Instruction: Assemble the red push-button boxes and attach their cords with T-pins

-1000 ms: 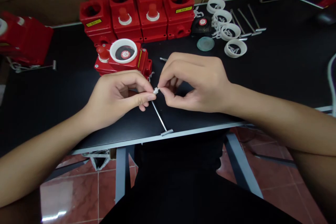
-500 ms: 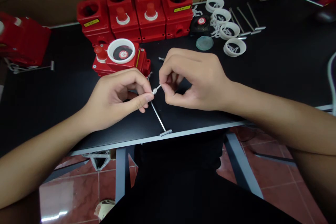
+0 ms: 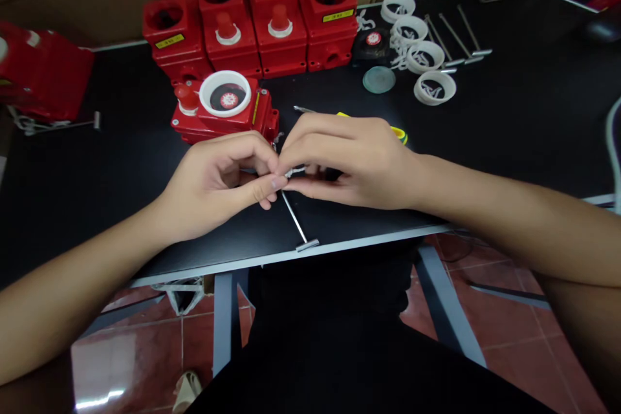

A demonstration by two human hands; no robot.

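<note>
My left hand [image 3: 220, 178] pinches the top end of a thin metal T-shaped rod [image 3: 297, 223], whose crossbar rests near the table's front edge. My right hand [image 3: 352, 158] is closed with its fingertips pressed against the left thumb, pinching a short white string [image 3: 292, 171] tied at the rod's top. Just behind my hands lies a red box with a white ring on its face [image 3: 226, 110]. A yellow-handled tool [image 3: 400, 134] peeks out from behind my right hand.
A row of red boxes [image 3: 252, 22] stands at the back of the black table [image 3: 509, 129]. Several white rings [image 3: 420, 55], a clear disc [image 3: 379, 79] and more metal rods [image 3: 458, 35] lie at the back right. Another red unit [image 3: 43, 71] sits far left. Cardboard runs behind.
My right hand has dropped lower and moved left, flattening its fingers against the left thumb over the string. The yellow-handled tool behind it has come into sight. The left hand and rod stayed put.
</note>
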